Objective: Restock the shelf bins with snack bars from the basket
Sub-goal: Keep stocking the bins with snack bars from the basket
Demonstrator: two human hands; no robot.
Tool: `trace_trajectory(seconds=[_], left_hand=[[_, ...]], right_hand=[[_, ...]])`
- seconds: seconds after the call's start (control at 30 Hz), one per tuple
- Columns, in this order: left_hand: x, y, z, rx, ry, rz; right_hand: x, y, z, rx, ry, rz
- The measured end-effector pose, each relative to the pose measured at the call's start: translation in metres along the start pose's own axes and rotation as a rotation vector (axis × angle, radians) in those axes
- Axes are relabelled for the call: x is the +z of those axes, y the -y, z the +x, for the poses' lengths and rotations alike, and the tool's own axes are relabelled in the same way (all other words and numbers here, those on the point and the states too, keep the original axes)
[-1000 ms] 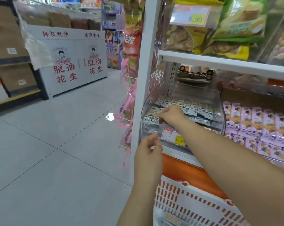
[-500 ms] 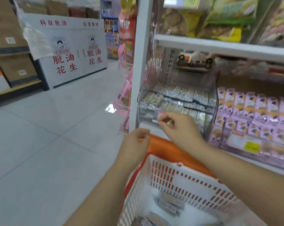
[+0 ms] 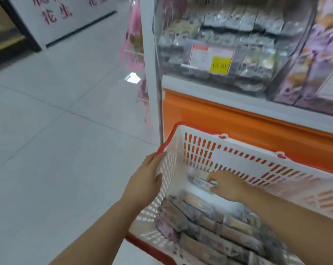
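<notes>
A white basket with a red rim [image 3: 244, 155] stands below the shelf, holding several wrapped snack bars [image 3: 215, 230]. My right hand [image 3: 226, 186] is down inside it, fingers curled round a snack bar [image 3: 201, 181] near the far wall. My left hand [image 3: 145, 180] lies flat against the basket's left wall, fingers straight and thumb on the mesh. Above, a clear shelf bin [image 3: 228, 44] holds rows of grey-wrapped bars behind a yellow price tag [image 3: 218, 64].
To the right of the clear bin sits a bin of purple-wrapped snacks [image 3: 322, 54]. An orange panel [image 3: 238, 119] runs under the shelf. Pink items [image 3: 134, 44] hang off the white shelf post. Tiled floor [image 3: 47, 150] spreads to the left.
My view has tipped down from the bin to the basket. My right hand left the shelf bin and went into the basket onto a bar. My left hand dropped to the basket's side.
</notes>
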State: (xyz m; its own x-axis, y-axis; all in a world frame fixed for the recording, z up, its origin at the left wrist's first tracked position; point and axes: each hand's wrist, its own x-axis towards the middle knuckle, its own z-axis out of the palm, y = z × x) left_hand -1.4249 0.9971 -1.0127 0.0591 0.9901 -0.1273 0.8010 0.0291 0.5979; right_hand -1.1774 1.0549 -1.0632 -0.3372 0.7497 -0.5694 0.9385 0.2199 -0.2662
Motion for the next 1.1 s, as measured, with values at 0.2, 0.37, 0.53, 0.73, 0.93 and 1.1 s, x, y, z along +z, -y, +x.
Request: trace_trajectory(seconds=[0.2,0.37,0.53,0.73,0.93,1.1], left_hand=[[0.006,0.008,0.003,0.068,-0.085,-0.007],[0.007,0.01,0.003,0.063,-0.099,-0.037],[0.006,0.008,0.002,0.051,-0.101,-0.043],[0.005,0.005,0.001,0.042,-0.102,-0.034],[0.004,0.005,0.001,0.029,-0.069,-0.015],[-0.014,-0.019,-0.005,0.074,-0.094,0.056]], right_hand=[[0.041,-0.012,0.03,0.047,0.15,-0.119],[0.058,-0.019,0.043,0.047,0.146,-0.206],[0.069,-0.02,0.04,0.014,0.157,-0.332],[0.077,-0.022,0.031,-0.057,0.21,-0.37],[0.028,-0.006,0.0,-0.239,-0.061,-0.229],[-0.014,0.003,-0.042,-0.66,-0.627,-0.283]])
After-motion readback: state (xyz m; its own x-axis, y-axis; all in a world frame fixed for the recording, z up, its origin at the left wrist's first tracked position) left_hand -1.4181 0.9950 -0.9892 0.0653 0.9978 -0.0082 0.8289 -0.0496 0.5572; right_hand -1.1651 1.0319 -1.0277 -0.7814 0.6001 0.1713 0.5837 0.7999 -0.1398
